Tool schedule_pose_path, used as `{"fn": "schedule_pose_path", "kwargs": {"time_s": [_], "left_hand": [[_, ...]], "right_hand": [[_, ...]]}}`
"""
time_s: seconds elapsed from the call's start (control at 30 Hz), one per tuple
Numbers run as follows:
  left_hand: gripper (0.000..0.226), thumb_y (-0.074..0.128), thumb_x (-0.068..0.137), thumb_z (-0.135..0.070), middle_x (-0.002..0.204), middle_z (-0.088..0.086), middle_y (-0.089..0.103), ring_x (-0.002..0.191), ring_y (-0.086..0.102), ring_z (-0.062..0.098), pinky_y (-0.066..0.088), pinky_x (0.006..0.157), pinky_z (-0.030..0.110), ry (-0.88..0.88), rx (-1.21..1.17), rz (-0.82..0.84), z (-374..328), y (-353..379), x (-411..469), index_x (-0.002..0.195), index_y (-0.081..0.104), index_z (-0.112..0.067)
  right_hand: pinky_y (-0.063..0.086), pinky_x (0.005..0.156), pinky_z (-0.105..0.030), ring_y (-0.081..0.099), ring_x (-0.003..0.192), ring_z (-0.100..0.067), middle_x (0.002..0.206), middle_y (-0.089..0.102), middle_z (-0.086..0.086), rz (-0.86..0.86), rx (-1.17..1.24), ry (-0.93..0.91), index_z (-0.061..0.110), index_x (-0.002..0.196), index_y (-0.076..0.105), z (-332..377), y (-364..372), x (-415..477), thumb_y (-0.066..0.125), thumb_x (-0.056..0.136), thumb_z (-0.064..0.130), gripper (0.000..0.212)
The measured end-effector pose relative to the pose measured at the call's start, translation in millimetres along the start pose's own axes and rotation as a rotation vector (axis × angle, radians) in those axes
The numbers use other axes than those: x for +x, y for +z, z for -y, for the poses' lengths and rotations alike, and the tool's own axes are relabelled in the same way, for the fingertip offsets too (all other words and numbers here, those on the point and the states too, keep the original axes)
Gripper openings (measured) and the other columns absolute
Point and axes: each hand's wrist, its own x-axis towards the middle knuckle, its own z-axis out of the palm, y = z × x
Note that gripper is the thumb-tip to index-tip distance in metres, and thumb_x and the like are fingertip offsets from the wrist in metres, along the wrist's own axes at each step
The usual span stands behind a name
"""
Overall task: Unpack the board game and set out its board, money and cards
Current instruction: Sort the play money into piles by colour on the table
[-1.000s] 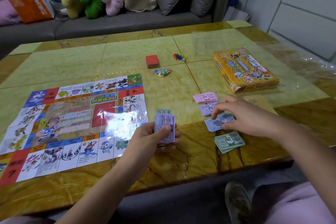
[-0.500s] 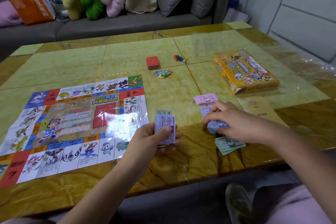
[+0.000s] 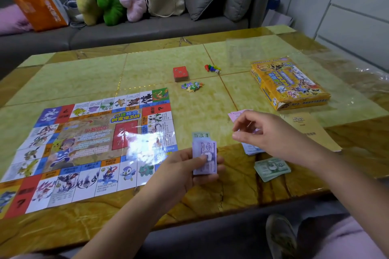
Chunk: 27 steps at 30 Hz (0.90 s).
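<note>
Now left hand (image 3: pixel 182 171) around purple notes (image 3: pixel 205 149)

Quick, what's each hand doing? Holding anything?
Left hand: holding a stack of purple play money.
Right hand: curled, but cannot tell if it holds anything.

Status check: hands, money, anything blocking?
Left hand grips purple bills. Right hand hovers over blue bills, grip unclear. Board laid flat; green bills, red card deck set out. Nothing in the way.
</note>
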Motion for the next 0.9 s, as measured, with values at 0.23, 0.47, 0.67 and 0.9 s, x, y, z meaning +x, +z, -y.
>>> {"fn": "schedule_pose_path", "kwargs": {"time_s": [0.23,0.47,0.67,0.9], "left_hand": [[0.024,0.072,0.072,-0.013,0.087,0.011,0.075,0.073,0.072,0.019,0.056,0.059,0.021,0.144,0.294,-0.042,-0.9,1.6,-6.0,0.096,0.071,-0.008],[0.019,0.049,0.095,-0.007,0.094,0.016,0.074,0.088,0.071,0.025,0.06,0.076,0.033,0.086,0.122,-0.049,-3.7,-3.4,-0.4,0.099,0.068,-0.006],[0.017,0.049,0.095,-0.006,0.093,0.016,0.074,0.082,0.072,0.024,0.06,0.064,0.026,0.115,0.069,-0.112,-3.3,-6.2,1.3,0.104,0.063,-0.004],[0.02,0.049,0.095,-0.004,0.091,0.019,0.073,0.075,0.072,0.024,0.059,0.058,0.026,0.089,-0.017,-0.131,-4.6,-5.2,1.4,0.113,0.057,-0.001]], "right_hand": [[0.054,0.074,-0.03,0.065,0.076,-0.011,0.084,0.069,0.004,0.243,0.247,0.07,0.028,0.09,0.066,16.5,26.1,5.1,0.082,0.061,0.038,0.035],[0.046,0.048,-0.014,0.057,0.051,-0.004,0.065,0.062,0.001,0.175,0.174,0.158,0.018,0.083,0.068,21.5,24.7,16.6,0.082,0.072,0.015,0.018],[0.041,0.046,-0.017,0.05,0.04,-0.006,0.057,0.064,-0.001,-0.006,0.142,0.19,0.018,0.084,0.073,13.7,5.6,24.4,0.07,0.084,0.026,0.009],[0.036,0.055,-0.009,0.048,0.054,0.005,0.057,0.056,0.018,-0.387,0.201,0.301,0.011,0.109,0.069,-20.7,-32.5,36.2,0.062,0.092,0.024,0.023]]}}
